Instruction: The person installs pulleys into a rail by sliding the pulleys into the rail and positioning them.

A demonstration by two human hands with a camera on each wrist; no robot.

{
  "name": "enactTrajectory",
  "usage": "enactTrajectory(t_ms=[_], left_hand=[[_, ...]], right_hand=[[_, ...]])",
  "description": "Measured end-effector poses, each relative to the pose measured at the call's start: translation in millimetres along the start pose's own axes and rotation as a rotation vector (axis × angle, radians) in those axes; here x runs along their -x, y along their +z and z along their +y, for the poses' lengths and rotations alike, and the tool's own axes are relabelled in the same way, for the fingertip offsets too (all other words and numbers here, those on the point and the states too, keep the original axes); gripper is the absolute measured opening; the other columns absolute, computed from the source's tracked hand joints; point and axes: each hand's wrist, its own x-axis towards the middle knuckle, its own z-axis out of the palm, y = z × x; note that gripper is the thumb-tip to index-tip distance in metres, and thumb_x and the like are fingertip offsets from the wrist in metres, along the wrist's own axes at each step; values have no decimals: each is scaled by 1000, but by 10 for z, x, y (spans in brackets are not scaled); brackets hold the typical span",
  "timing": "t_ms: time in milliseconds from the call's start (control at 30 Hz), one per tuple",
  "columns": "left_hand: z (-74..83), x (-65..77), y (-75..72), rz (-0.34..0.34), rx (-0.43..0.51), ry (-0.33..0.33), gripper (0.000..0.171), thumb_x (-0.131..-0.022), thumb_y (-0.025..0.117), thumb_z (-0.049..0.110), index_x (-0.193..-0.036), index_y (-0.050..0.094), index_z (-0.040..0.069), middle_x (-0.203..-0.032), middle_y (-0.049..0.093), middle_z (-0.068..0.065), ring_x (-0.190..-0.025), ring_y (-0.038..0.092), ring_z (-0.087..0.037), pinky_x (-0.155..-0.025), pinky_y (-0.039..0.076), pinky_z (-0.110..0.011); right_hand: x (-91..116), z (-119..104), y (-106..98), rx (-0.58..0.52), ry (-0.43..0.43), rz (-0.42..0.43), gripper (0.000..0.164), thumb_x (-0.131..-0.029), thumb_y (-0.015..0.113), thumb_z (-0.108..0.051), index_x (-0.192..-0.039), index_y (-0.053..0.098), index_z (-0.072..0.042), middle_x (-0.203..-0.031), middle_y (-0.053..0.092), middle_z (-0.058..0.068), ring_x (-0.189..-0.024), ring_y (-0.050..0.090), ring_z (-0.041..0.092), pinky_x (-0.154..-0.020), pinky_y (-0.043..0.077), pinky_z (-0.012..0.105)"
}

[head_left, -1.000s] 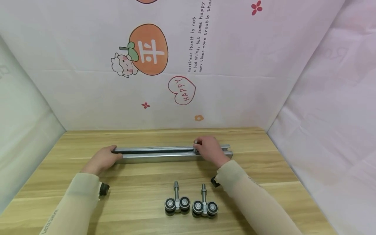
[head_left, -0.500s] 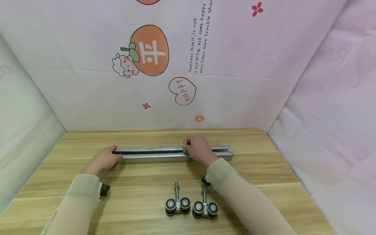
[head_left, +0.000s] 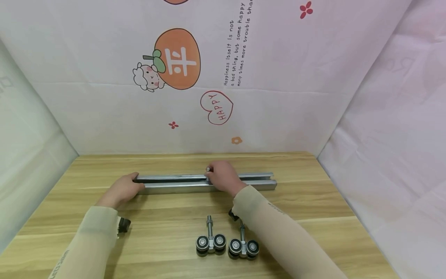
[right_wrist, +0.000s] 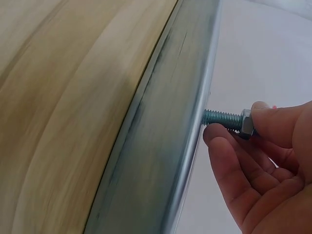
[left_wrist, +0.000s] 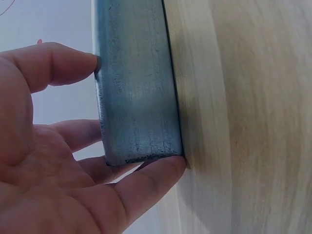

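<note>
A silver metal track rail (head_left: 181, 188) with a slot along its top lies across the wooden table. Its left end is held by my left hand (head_left: 121, 190); in the left wrist view the thumb and fingers (left_wrist: 151, 183) sit around that end. Near the rail's middle, my right hand (head_left: 224, 177) pinches a threaded bolt (right_wrist: 222, 118) with a hex nut (right_wrist: 247, 124), which stands up out of the slot. The bolt's lower part is hidden inside the rail. In front of the rail lie two roller trolleys, the left trolley (head_left: 210, 243) and the right trolley (head_left: 243, 247), each with a threaded stem.
The wooden table (head_left: 160, 232) ends at a printed white cloth (head_left: 278, 116) behind the rail. More white cloth hangs at the left and right sides. My right forearm (head_left: 282, 228) passes just over the right trolley's stem.
My right hand has slid left along the rail with the bolt, from near the right end to about the middle. The left hand and the rail have stayed put.
</note>
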Motion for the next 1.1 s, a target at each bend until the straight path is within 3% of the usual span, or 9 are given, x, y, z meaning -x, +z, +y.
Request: enactTrajectory(t_ms=[767,1100], left_hand=[[-11,-12,-22,8,-33,10,73,-97,53,24,-149,21,-17,-148,26,-43,-135,26,-59,-107,26,-65],[-21,0,-5,9,-34,12,73,-98,53,24,-150,21,-17,-148,26,-42,-135,26,-58,-107,27,-65]], right_hand=[[-179,-463,222,-63,-25,-31,18,-101,62,-23,-88,66,-12,-72,59,-3,-63,51,12,-59,44,28],[-260,-646,400,-50,-44,-16,15,-101,62,-25,-96,69,-13,-76,60,-7,-66,53,11,-60,46,26]])
